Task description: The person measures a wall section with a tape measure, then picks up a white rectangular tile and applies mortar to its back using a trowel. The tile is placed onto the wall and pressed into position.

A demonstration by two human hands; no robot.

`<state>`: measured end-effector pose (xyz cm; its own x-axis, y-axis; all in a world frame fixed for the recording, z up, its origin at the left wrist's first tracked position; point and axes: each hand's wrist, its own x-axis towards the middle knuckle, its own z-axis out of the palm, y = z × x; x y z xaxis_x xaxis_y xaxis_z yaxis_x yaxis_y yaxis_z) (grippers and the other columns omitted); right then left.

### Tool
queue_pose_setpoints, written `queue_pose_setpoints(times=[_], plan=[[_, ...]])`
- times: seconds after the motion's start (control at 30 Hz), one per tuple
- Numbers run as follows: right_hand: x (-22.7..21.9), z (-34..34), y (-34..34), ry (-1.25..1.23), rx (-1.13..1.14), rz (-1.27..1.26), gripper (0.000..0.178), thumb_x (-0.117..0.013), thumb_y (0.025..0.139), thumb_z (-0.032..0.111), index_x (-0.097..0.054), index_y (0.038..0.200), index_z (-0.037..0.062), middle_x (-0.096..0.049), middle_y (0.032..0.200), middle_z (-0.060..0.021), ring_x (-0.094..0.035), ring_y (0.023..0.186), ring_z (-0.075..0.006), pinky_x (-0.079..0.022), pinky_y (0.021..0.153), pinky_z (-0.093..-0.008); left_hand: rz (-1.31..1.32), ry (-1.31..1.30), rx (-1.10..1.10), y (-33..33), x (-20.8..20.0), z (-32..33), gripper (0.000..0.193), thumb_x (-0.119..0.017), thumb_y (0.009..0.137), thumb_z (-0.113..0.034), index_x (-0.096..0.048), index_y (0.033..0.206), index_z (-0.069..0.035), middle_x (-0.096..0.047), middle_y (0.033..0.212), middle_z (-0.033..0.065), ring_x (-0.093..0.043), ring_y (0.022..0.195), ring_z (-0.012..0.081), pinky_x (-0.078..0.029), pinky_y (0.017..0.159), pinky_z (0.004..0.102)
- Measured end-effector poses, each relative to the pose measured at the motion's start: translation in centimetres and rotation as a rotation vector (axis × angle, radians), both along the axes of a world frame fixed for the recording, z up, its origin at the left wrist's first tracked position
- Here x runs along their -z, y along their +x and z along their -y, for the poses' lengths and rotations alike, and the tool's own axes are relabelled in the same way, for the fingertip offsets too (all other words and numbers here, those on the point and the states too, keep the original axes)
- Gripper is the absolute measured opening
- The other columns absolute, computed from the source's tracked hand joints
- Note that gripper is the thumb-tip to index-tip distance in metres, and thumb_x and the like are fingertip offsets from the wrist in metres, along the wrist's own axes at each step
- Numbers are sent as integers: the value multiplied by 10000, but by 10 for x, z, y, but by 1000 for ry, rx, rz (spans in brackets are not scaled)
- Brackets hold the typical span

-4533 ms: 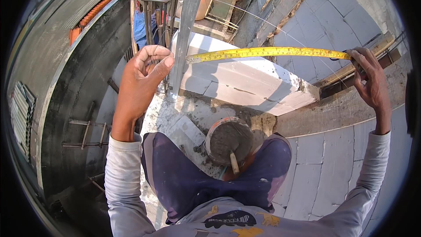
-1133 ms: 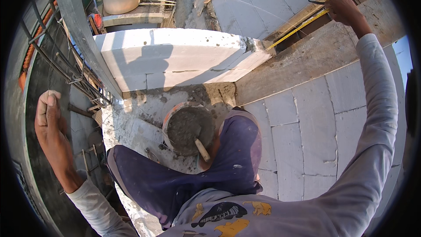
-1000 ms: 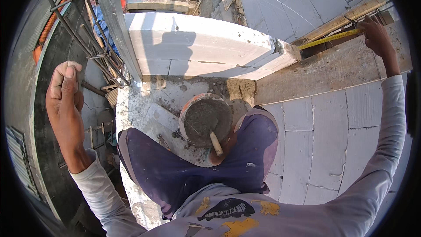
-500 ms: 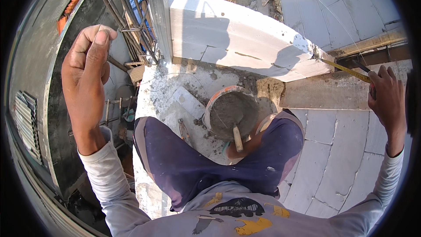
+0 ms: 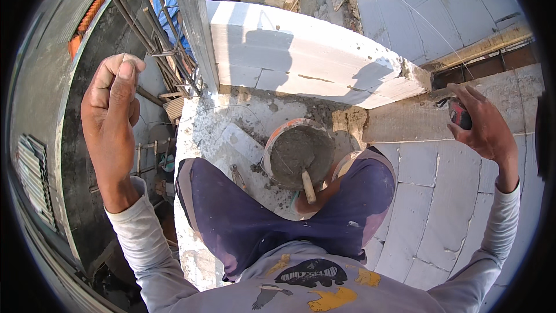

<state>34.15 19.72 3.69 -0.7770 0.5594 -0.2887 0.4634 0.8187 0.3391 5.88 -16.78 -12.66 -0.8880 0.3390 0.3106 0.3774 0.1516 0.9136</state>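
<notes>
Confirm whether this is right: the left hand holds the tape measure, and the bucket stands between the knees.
Not quite: the head view shows the tape measure in the right hand, not the left hand. The bucket does stand between the knees.

The sunlight was bright, and clear shadows lay on the white wall (image 5: 324,61). Straight edges were bent toward the dark round border.
</notes>
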Motion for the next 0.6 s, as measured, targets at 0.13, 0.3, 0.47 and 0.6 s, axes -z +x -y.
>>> queue_pose_setpoints(times=[0.13,0.3,0.47,0.6], plan=[[182,16,-108,-520,-317,49,698,-718,893,359,-465,1430,-7,-570,1336,-283,-575,1226,-439,-488,1041,-466,78,-26,-71,-8,6,29,283,-560,1069,-334,-665,1027,-75,-391,681,-105,-254,545,-8,-176,491,212],[439,42,-194,-799,-464,-11,632,-703,885,369,-499,1309,-53,-631,1185,-278,-610,1144,-436,-490,965,-494,85,-17,-83,-4,-3,18,246,-551,1069,-306,-660,998,-97,-406,705,-122,-261,557,-22,-165,507,205],[559,47,-186,-965,-468,-137,508,-693,892,361,-558,1229,6,-695,1055,-219,-670,1021,-423,-508,875,-536,80,-51,-23,0,-3,-4,217,-548,1068,-288,-655,1024,-104,-401,737,-129,-265,590,-29,-161,531,196],[398,13,-143,-772,-684,221,542,-659,962,392,-577,1292,-31,-687,1057,-236,-647,1024,-437,-521,889,-475,104,-30,-178,-5,10,12,232,-523,1081,-275,-634,1023,-79,-374,718,-117,-222,561,-25,-145,500,204]])
